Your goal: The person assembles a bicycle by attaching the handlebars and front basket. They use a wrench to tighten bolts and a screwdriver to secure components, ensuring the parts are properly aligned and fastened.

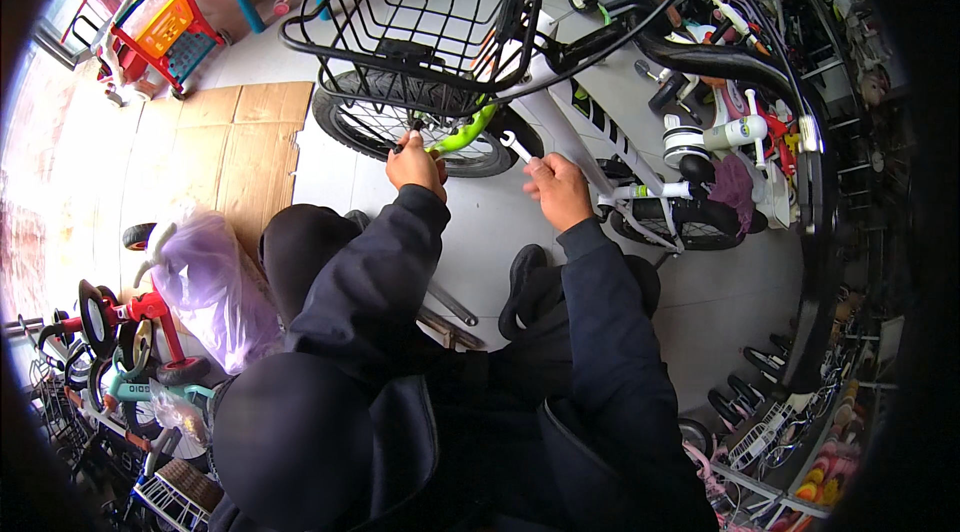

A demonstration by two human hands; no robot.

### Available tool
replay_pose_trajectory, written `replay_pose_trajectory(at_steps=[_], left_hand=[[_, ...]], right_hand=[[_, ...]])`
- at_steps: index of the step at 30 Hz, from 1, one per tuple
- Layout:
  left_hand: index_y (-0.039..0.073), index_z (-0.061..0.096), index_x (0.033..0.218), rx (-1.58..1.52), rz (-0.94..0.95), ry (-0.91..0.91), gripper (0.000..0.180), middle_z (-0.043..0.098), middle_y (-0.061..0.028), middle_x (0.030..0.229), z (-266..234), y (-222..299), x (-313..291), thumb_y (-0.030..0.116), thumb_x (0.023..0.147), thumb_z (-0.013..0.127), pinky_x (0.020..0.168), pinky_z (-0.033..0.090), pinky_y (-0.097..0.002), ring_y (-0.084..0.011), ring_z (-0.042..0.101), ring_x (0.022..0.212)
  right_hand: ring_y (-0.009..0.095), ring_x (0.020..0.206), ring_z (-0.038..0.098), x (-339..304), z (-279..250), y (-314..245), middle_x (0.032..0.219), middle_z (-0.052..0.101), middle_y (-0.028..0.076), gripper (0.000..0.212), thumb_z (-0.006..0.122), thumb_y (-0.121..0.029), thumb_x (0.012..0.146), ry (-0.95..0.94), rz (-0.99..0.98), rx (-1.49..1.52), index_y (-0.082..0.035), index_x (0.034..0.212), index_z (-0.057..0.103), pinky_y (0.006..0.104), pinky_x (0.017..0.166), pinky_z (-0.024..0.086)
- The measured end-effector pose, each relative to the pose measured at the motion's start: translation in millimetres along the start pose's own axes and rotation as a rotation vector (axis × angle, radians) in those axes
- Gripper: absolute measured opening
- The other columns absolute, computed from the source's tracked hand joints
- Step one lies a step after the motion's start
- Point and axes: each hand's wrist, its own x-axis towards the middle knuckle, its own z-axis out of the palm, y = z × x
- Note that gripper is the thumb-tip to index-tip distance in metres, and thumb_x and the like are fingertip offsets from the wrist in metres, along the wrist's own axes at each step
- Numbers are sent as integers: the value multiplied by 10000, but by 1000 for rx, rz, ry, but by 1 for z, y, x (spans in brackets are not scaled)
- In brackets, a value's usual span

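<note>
A bicycle with a white frame (563, 124) and a bright green fork (466, 135) stands in front of me. My left hand (415, 168) is closed beside the hub of its front wheel (340, 132), at the lower end of the fork. A small black piece shows at its fingertips, too small to name. My right hand (561, 190) grips a silver open-end wrench (515, 145), its jaw pointing up and left toward the wheel, apart from the hub. Above the wheel is a black wire basket (400, 7).
Flattened cardboard (240, 147) covers the floor at the left. A purple plastic bag (215, 282) and small ride-on bikes stand near my left side. Metal tools (452, 304) lie between my feet. A toy cart (165, 27) stands far left; crowded shelves (830, 72) line the right.
</note>
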Motion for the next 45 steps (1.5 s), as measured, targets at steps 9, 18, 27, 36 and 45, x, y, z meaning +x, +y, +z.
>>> replay_pose_trajectory(at_steps=[9,18,27,36,45], left_hand=[[144,546,965,57,-6,-70,94,496,-14,688,-8,-9,-40,216,941,602,409,360,-284,-142,479,488],[39,598,1119,-80,-107,-407,180,645,-108,1129,7,-56,-39,59,942,573,846,532,-366,-233,632,991],[-19,676,1059,-262,-28,-596,245,664,-73,1138,12,-73,-22,156,1020,508,914,487,-292,-162,624,1013],[88,600,1137,-245,-156,-672,189,655,-17,1029,19,-75,-16,225,1034,520,825,516,-317,-171,635,932],[91,591,1114,-325,-217,-670,196,633,-39,995,26,-71,-18,227,976,624,602,492,-336,-192,601,782]], right_hand=[[434,825,639,2,30,-3,849,670,222,247,538,-244,962,230,-52,-75,-8,924,597,485,757,499],[459,900,633,12,60,-15,936,664,247,179,515,-166,960,320,-254,-107,-4,1025,551,520,789,489],[386,852,674,9,66,-18,915,697,181,274,606,-137,923,199,-280,-110,-41,1174,557,460,741,521],[353,813,681,10,43,-34,877,697,191,269,588,-187,907,166,-232,-62,-2,1100,619,430,733,522],[281,593,602,27,19,-57,668,620,151,250,549,-174,903,41,-177,187,55,840,624,400,600,494]])
